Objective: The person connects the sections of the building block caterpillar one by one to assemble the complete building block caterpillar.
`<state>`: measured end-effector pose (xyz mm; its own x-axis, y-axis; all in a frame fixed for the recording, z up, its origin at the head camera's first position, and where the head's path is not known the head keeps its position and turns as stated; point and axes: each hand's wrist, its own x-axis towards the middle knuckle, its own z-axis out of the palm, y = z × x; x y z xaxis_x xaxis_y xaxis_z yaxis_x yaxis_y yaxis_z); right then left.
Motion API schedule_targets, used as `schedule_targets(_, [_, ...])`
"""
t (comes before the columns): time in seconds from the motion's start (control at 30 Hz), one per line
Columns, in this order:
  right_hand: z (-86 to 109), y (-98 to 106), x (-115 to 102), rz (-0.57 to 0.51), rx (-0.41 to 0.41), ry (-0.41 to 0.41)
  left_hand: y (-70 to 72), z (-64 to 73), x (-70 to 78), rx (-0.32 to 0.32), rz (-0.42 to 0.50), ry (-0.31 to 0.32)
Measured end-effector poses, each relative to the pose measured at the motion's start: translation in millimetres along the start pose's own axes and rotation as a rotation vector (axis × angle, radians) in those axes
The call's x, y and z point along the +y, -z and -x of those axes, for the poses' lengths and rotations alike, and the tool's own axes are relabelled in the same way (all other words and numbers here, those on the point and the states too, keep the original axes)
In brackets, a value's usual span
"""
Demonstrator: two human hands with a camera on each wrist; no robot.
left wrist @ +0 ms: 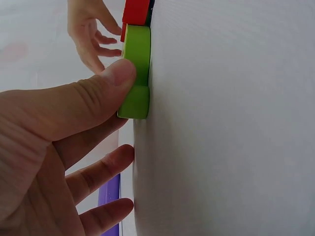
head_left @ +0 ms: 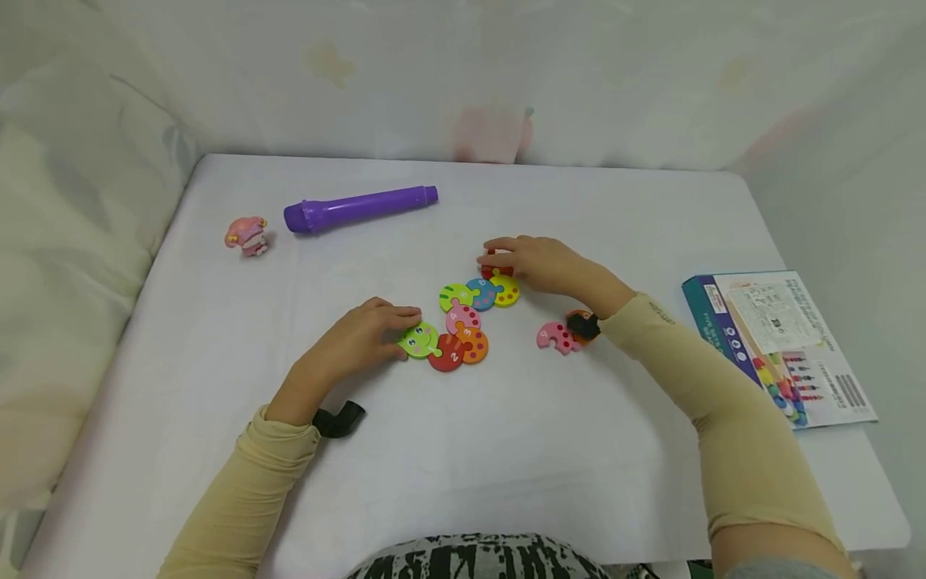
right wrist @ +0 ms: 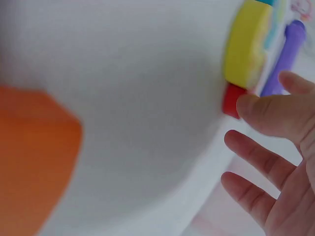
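Note:
A curved chain of numbered puzzle pieces lies on the white table, starting with a green piece with a smiling face (head_left: 419, 340). My left hand (head_left: 358, 334) pinches that face piece at its edge, thumb on top in the left wrist view. Red (head_left: 446, 354), orange (head_left: 475, 347), pink (head_left: 463, 316), lime, blue (head_left: 482, 293) and yellow (head_left: 508, 293) pieces follow along the chain. At the far end, my right hand (head_left: 546, 264) holds a red piece (right wrist: 232, 101) against the yellow one, its fingers partly covering it in the head view.
A loose pink piece (head_left: 557, 337) lies right of the chain, beside an orange piece partly hidden by the black wrist camera (head_left: 583, 325). A purple microphone-shaped stick (head_left: 362, 209) and a pink figurine (head_left: 247, 236) are at the back left. A printed box (head_left: 784, 346) sits at the right.

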<state>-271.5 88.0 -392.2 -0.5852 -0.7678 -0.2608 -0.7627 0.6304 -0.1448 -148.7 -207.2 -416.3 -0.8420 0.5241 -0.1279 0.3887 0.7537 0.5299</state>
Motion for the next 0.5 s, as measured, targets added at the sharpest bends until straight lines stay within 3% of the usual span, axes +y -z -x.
schedule_targets(0.23, [38.7,1,4,-0.196,0.037,-0.104,-1.3,1.0,-4.5,0.006,-0.008,-0.011])
schedule_targets(0.4, [63.8,-13,-1,-0.292,-0.014,-0.089,0.6,3.1,-7.2,0.006,-0.026,0.000])
schedule_targets(0.5, [76.0,-24,-3,-0.280,-0.011,-0.064,0.3,2.7,-6.6,0.004,-0.023,-0.009])
